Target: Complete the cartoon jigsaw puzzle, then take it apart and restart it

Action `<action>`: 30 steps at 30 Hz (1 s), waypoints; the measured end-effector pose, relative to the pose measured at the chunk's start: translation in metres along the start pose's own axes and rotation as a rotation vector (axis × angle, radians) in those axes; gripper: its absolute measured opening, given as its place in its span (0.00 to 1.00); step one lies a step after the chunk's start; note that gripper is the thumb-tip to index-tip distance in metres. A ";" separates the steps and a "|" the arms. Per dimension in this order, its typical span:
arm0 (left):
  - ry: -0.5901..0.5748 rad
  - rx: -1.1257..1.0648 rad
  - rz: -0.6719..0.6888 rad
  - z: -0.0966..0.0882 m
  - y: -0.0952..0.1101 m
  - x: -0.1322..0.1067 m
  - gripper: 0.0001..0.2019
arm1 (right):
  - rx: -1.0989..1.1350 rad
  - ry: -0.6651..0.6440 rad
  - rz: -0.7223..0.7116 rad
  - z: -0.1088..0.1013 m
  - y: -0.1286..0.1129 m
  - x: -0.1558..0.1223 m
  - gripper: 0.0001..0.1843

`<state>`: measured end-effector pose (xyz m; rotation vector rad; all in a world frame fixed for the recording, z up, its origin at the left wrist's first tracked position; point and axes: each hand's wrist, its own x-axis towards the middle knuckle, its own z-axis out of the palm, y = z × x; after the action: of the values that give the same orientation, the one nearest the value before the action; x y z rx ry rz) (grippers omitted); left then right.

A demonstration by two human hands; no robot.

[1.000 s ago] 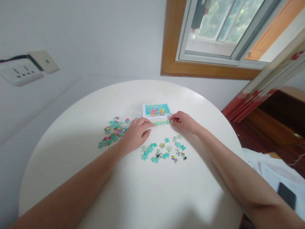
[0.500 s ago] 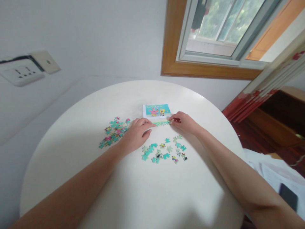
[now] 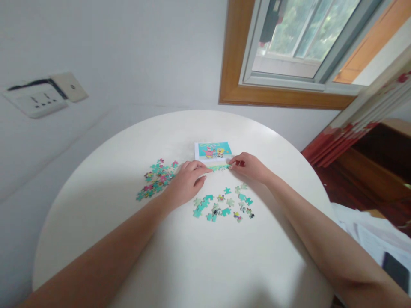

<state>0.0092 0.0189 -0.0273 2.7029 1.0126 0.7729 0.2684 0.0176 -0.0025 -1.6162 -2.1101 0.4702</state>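
A narrow strip of joined jigsaw pieces (image 3: 218, 168) lies on the table below a reference picture (image 3: 214, 150) with two cartoon figures. My left hand (image 3: 189, 182) rests at the strip's left end, index finger stretched along it and thumb apart. With thumb and fingertips pinched together, my right hand (image 3: 246, 166) is at the strip's right end on a small puzzle piece (image 3: 230, 167), mostly hidden by the fingers. Several loose pieces (image 3: 201, 206) in turquoise and pale green are spread in front of the hands. A denser pile of pieces (image 3: 157, 179) lies left of my left hand.
The round white table (image 3: 199, 265) stands against a wall with a socket (image 3: 40, 102) at left. A wood-framed window (image 3: 282, 96) is behind. Papers (image 3: 369, 231) and a dark phone (image 3: 395, 270) lie to the right, beyond the table edge.
The view has shifted slightly, so everything appears a little lower and to the right. Both hands keep their places at the strip's ends, with no clear movement of pieces.
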 end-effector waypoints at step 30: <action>-0.002 -0.014 -0.016 0.001 -0.002 -0.001 0.16 | -0.221 -0.628 -0.063 -0.050 -0.069 -0.058 0.13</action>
<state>0.0082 0.0197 -0.0286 2.6795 1.0237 0.7713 0.2515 -0.0563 0.0681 -1.6624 -2.7425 0.8353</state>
